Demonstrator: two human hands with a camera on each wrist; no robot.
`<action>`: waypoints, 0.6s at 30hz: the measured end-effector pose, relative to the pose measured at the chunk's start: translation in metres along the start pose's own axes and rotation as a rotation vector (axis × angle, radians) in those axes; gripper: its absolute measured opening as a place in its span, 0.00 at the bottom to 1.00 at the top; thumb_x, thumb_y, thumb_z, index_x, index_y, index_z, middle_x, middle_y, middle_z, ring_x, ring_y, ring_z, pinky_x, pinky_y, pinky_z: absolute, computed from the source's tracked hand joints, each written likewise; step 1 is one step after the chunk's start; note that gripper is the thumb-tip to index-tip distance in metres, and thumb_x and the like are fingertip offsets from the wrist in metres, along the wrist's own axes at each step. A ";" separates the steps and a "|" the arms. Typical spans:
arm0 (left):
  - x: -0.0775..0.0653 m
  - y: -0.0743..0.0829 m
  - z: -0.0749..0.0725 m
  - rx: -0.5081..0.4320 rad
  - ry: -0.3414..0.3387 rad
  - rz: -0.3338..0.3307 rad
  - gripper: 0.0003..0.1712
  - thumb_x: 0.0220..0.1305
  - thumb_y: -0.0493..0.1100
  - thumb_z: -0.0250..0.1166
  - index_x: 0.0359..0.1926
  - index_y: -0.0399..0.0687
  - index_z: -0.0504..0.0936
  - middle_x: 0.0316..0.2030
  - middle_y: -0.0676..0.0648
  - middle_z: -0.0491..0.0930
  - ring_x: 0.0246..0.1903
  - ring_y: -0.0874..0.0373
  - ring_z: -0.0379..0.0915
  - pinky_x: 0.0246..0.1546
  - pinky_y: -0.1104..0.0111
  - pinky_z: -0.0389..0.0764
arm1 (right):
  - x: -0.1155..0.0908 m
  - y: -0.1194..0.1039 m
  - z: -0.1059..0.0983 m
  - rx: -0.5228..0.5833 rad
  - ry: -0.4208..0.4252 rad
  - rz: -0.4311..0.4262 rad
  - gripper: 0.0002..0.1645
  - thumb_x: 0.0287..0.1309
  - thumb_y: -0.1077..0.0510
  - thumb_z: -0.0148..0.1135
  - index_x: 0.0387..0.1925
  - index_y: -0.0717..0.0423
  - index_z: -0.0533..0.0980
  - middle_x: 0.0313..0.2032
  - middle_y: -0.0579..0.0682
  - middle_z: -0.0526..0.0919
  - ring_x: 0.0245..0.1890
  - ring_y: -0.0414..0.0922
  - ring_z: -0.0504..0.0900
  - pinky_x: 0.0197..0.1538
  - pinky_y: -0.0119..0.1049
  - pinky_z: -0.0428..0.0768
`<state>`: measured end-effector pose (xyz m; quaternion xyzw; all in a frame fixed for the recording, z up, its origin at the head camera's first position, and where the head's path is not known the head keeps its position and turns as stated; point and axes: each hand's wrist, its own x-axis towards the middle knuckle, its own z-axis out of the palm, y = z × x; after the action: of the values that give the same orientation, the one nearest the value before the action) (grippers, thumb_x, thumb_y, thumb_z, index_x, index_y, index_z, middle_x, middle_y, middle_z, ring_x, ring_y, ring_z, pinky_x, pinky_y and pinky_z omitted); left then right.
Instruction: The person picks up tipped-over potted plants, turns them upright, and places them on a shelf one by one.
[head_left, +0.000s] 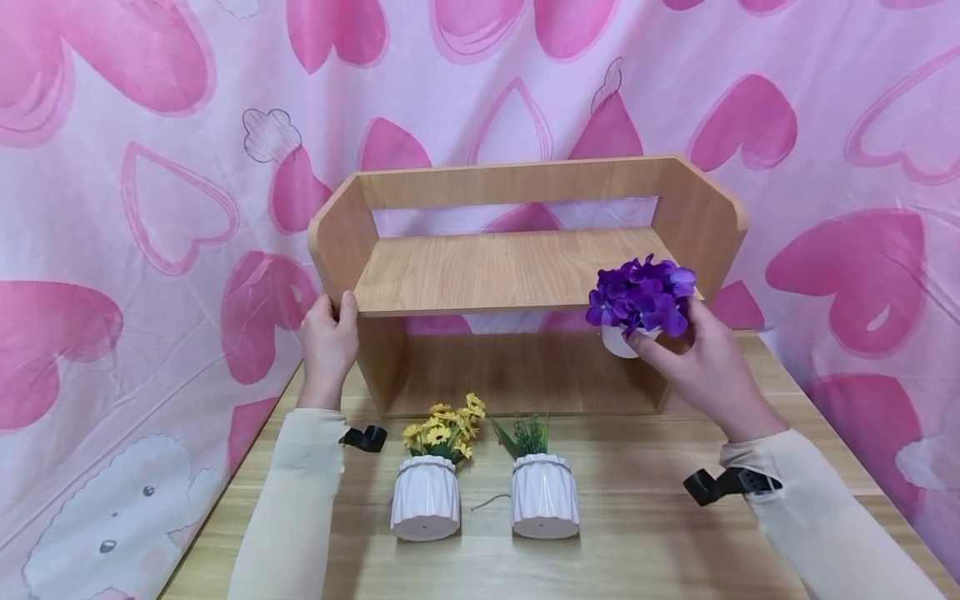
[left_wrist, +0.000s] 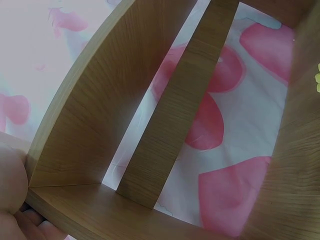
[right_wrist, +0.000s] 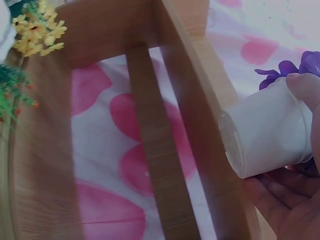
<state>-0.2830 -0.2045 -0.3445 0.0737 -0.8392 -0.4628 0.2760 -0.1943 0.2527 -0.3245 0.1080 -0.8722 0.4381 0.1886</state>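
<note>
A wooden two-tier shelf (head_left: 510, 271) stands on the table. My left hand (head_left: 328, 346) grips its left side panel at the front, level with the upper board, thumb on the inner side. In my right hand (head_left: 708, 367) is a potted plant with purple flowers (head_left: 643, 296), its white pot (right_wrist: 270, 130) held between thumb and fingers. That pot is at the front edge of the upper board, toward the right end. In the right wrist view the pot's base faces the shelf board, and the fingers lie under the pot.
Before the shelf, a white pot with yellow flowers (head_left: 425, 500) stands on the left, and a white pot with green leaves (head_left: 545, 500) to its right. A thin string (head_left: 491, 502) lies between them on the table (head_left: 637, 533). A pink heart-patterned curtain (head_left: 187, 333) hangs behind.
</note>
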 end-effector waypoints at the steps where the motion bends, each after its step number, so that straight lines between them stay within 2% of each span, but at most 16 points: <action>1: 0.000 0.000 0.000 0.005 0.004 0.006 0.27 0.83 0.54 0.54 0.50 0.30 0.81 0.54 0.27 0.86 0.53 0.36 0.82 0.55 0.44 0.84 | 0.002 -0.001 -0.001 0.010 0.002 0.001 0.47 0.67 0.53 0.76 0.81 0.49 0.65 0.73 0.62 0.77 0.68 0.62 0.80 0.56 0.10 0.71; 3: -0.001 -0.001 0.000 0.011 0.007 0.014 0.27 0.83 0.54 0.54 0.48 0.30 0.80 0.51 0.27 0.86 0.51 0.36 0.81 0.51 0.45 0.82 | 0.007 -0.002 -0.004 0.006 0.008 0.015 0.47 0.68 0.51 0.75 0.82 0.50 0.64 0.73 0.63 0.77 0.69 0.64 0.79 0.55 0.10 0.72; 5: -0.001 -0.001 0.000 0.012 0.002 0.015 0.27 0.83 0.55 0.54 0.50 0.30 0.81 0.51 0.27 0.86 0.51 0.37 0.81 0.50 0.46 0.82 | 0.011 -0.003 -0.006 -0.001 0.017 0.033 0.46 0.68 0.50 0.75 0.81 0.52 0.65 0.72 0.63 0.77 0.68 0.65 0.79 0.54 0.11 0.73; 8: 0.000 -0.001 0.000 0.000 -0.020 0.002 0.28 0.84 0.56 0.53 0.56 0.32 0.81 0.58 0.29 0.85 0.56 0.37 0.82 0.56 0.44 0.85 | 0.016 -0.004 -0.010 -0.020 0.024 0.048 0.46 0.69 0.49 0.74 0.81 0.53 0.65 0.72 0.64 0.78 0.67 0.65 0.80 0.51 0.10 0.73; 11: 0.001 -0.001 0.000 -0.012 -0.027 0.000 0.29 0.84 0.56 0.53 0.60 0.32 0.81 0.63 0.30 0.83 0.60 0.37 0.82 0.63 0.42 0.83 | 0.022 -0.005 -0.012 -0.023 0.033 0.056 0.45 0.69 0.48 0.73 0.80 0.53 0.65 0.71 0.65 0.79 0.64 0.65 0.82 0.49 0.10 0.74; 14: 0.002 -0.002 0.000 -0.014 -0.014 0.016 0.29 0.83 0.55 0.54 0.60 0.31 0.81 0.62 0.29 0.83 0.59 0.37 0.82 0.63 0.42 0.82 | 0.028 -0.006 -0.013 -0.038 0.026 0.090 0.46 0.70 0.43 0.72 0.81 0.53 0.64 0.71 0.64 0.79 0.64 0.63 0.83 0.54 0.17 0.80; 15: 0.002 -0.002 0.000 -0.014 -0.008 0.022 0.28 0.83 0.54 0.54 0.59 0.31 0.81 0.61 0.29 0.84 0.57 0.37 0.82 0.62 0.43 0.82 | 0.030 -0.007 -0.014 -0.045 0.022 0.106 0.47 0.70 0.41 0.71 0.81 0.53 0.64 0.71 0.64 0.79 0.64 0.63 0.83 0.57 0.24 0.83; 18: 0.002 -0.004 0.000 -0.010 -0.001 0.027 0.28 0.83 0.54 0.53 0.57 0.31 0.82 0.59 0.29 0.85 0.55 0.37 0.81 0.59 0.44 0.81 | 0.036 -0.009 -0.014 -0.060 0.003 0.152 0.50 0.69 0.35 0.70 0.81 0.53 0.63 0.71 0.63 0.79 0.64 0.61 0.83 0.57 0.27 0.84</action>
<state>-0.2847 -0.2072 -0.3467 0.0607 -0.8380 -0.4631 0.2820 -0.2207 0.2583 -0.2952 0.0351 -0.8902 0.4252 0.1594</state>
